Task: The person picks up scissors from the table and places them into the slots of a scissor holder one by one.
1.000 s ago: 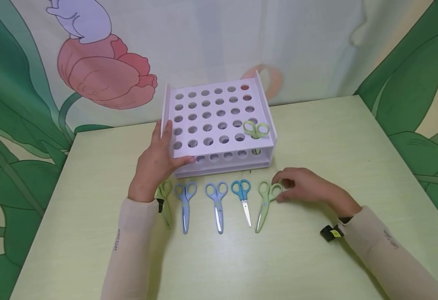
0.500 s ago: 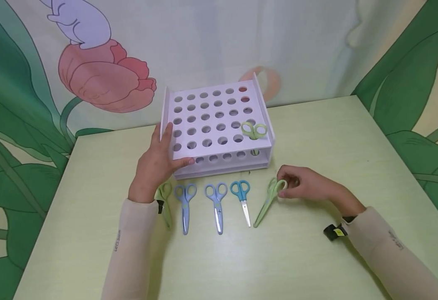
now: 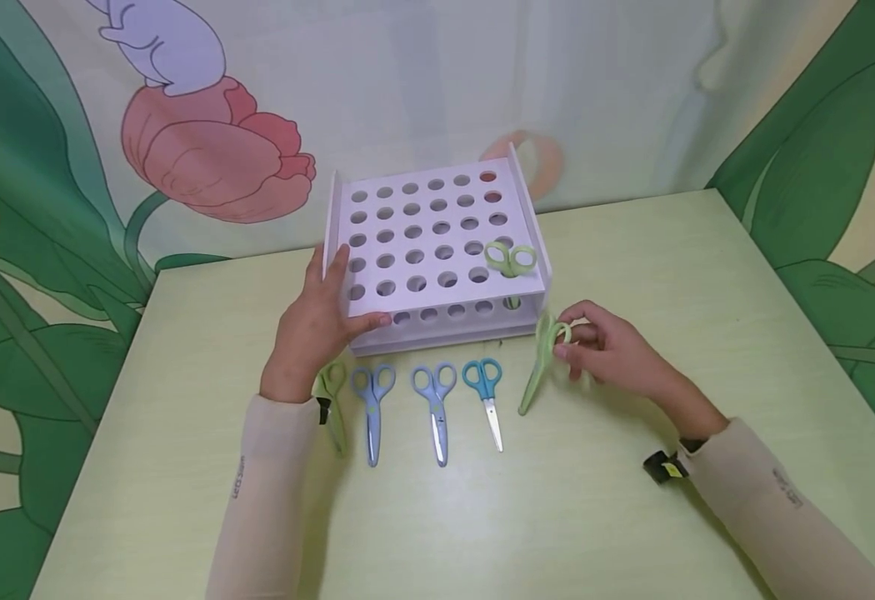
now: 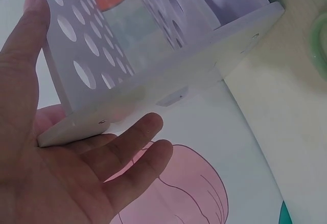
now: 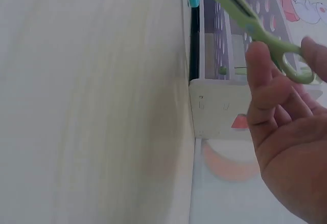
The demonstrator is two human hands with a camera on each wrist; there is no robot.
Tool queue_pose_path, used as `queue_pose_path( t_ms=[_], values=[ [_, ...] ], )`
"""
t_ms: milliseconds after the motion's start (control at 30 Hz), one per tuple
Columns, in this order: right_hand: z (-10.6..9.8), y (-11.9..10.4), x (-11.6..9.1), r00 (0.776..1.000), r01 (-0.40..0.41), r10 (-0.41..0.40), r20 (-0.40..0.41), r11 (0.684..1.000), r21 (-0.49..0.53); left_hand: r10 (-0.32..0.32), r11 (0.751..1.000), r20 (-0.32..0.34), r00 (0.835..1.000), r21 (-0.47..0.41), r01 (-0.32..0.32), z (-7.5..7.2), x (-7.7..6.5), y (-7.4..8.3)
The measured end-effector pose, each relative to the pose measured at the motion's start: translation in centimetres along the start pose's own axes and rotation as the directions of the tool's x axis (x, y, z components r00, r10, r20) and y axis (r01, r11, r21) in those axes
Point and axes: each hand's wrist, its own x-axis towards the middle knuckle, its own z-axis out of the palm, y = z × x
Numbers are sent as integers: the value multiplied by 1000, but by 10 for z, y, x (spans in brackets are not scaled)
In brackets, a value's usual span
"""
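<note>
My left hand [image 3: 306, 333] grips the near left corner of a white rack [image 3: 400, 272] with rows of round holes. In the left wrist view its thumb lies over the holed panel and its lower fingers extend beside the side panel [image 4: 199, 63]. My right hand [image 3: 610, 350] pinches light green scissors [image 3: 538, 367] by a handle loop, off the rack's near right corner. Their blades point down, closed together. Another pair of green scissors [image 3: 510, 265] stands in a near right hole of the rack, loops up.
In front of the rack lie two pairs of blue scissors [image 3: 372, 408], teal scissors [image 3: 482, 381] with bare metal blades, and green scissors [image 3: 336, 417] partly behind my left wrist. A curtain printed with flowers [image 3: 212, 150] hangs behind the table [image 3: 632, 267].
My right hand has taken hold of the rightmost green scissors and raised them from the table, toward the rack and more upright. My left hand stays at the rack's corner.
</note>
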Motion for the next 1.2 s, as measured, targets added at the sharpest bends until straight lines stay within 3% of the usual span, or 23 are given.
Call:
queue_pose_path(
  t_ms=[300,533,733,1200],
  values=[
    [3,-15,-5,973,155,-141,-181,985,70,9,1000,-20,1000,-11,-9,1,0,0],
    [3,-23,-5,967,178,-161,-199,981,72,35,999,-55,998,-30,-37,2,2,0],
    [6,-39,-5,958,211,-191,-213,975,74,25,999,-46,999,-37,-27,1,3,1],
    [8,-72,4,901,339,-282,-331,931,132,22,1000,-50,998,-15,-23,1,0,1]
  ],
)
